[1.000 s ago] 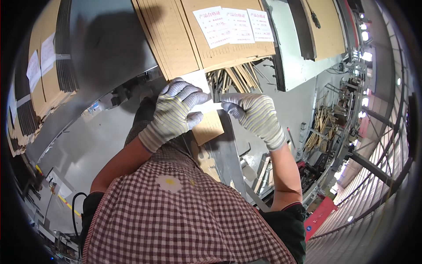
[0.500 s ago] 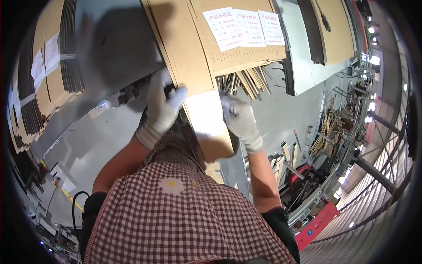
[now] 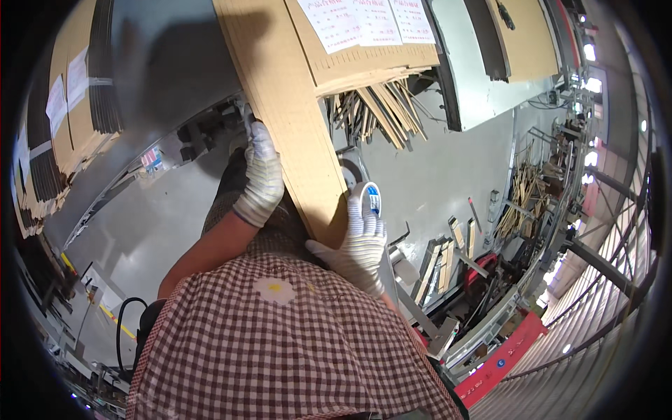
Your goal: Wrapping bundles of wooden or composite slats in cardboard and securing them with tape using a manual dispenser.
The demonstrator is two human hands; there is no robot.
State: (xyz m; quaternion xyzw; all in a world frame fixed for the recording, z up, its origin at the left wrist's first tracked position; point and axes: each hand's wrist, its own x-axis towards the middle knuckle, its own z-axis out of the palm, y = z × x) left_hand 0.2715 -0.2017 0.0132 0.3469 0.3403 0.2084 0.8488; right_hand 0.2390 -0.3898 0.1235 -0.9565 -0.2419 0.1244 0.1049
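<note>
I see a flat cardboard sheet point(image 3: 290, 119) standing on edge in front of me, running from the upper frame down to my waist. My left hand point(image 3: 260, 175), gloved, grips its left edge with fingers closed on it. My right hand point(image 3: 358, 241), gloved, is closed on the sheet's lower right corner, thumb raised. Just beyond lies a cardboard stack point(image 3: 357, 49) bearing white paper labels point(image 3: 364, 21), with wooden strips point(image 3: 381, 112) protruding beneath. A grey floor point(image 3: 147, 217) lies below.
</note>
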